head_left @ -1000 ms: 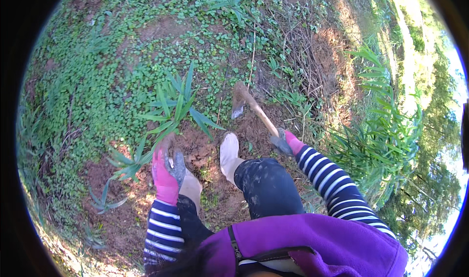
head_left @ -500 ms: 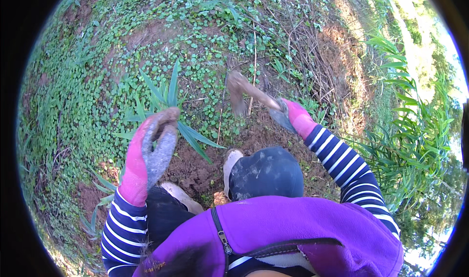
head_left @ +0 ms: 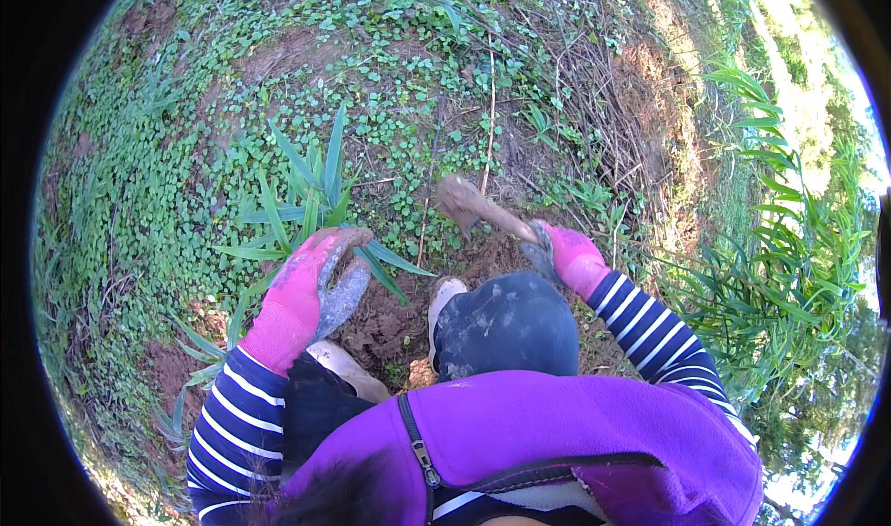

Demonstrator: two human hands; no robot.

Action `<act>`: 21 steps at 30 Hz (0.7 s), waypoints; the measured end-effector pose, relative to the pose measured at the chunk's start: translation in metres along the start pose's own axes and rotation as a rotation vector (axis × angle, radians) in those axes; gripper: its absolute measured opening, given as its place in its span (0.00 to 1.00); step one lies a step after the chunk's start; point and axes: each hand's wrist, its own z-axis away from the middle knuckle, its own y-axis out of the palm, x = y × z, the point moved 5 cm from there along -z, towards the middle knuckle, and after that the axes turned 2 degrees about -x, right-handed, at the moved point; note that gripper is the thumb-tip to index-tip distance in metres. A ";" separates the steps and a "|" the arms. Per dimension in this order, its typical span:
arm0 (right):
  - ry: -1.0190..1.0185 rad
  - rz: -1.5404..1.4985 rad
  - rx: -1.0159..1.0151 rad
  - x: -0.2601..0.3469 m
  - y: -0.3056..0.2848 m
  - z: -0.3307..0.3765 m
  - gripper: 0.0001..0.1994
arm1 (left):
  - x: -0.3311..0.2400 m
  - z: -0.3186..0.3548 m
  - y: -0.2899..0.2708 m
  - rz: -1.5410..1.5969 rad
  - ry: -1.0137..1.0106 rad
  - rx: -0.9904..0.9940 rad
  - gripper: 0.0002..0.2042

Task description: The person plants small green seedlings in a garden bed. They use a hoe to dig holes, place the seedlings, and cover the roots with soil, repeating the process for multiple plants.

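In a pink glove with a muddy grey palm, my right hand (head_left: 562, 253) is closed around the wooden handle of a short hoe (head_left: 497, 212). The hoe's head is soil-coloured, slightly blurred, and held above the ground in front of my knee. My left hand (head_left: 320, 280), gloved the same way, is half curled with a gap between thumb and fingers, and nothing shows in it. Just beyond its fingers grows a plant with long, pointed green leaves (head_left: 325, 178); the hand hides its base. Dug brown soil (head_left: 385, 327) lies between the left hand and my shoes.
My pale shoes (head_left: 445, 299) and dark knee (head_left: 509, 331) are close below the hoe. Low leafy ground cover (head_left: 167, 201) spreads left and ahead. Dry twigs (head_left: 613, 127) lie at the upper right; tall leafy stems (head_left: 780, 257) stand at the right.
My right hand and the hoe have come lower and nearer to me, the hoe head dropping. My left hand has moved slightly right and down, its palm turning.
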 end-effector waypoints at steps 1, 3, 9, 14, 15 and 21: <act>-0.059 -0.052 -0.038 0.003 -0.003 -0.010 0.12 | 0.003 -0.003 0.001 -0.007 0.006 0.002 0.17; -0.075 -0.419 -0.178 0.013 0.007 -0.045 0.13 | 0.010 -0.007 0.004 -0.020 -0.013 0.010 0.16; 0.076 -0.255 0.097 0.013 0.034 -0.045 0.16 | 0.022 -0.008 0.004 -0.026 -0.042 -0.026 0.15; 0.056 0.128 0.241 0.005 0.009 -0.021 0.14 | 0.014 -0.002 -0.003 0.010 -0.068 0.034 0.16; -0.068 -0.114 0.140 0.017 0.006 -0.030 0.14 | 0.015 -0.003 -0.004 -0.001 -0.085 0.035 0.16; -0.194 -0.464 -0.129 0.065 0.032 -0.090 0.13 | 0.019 -0.003 -0.004 -0.009 -0.083 -0.006 0.15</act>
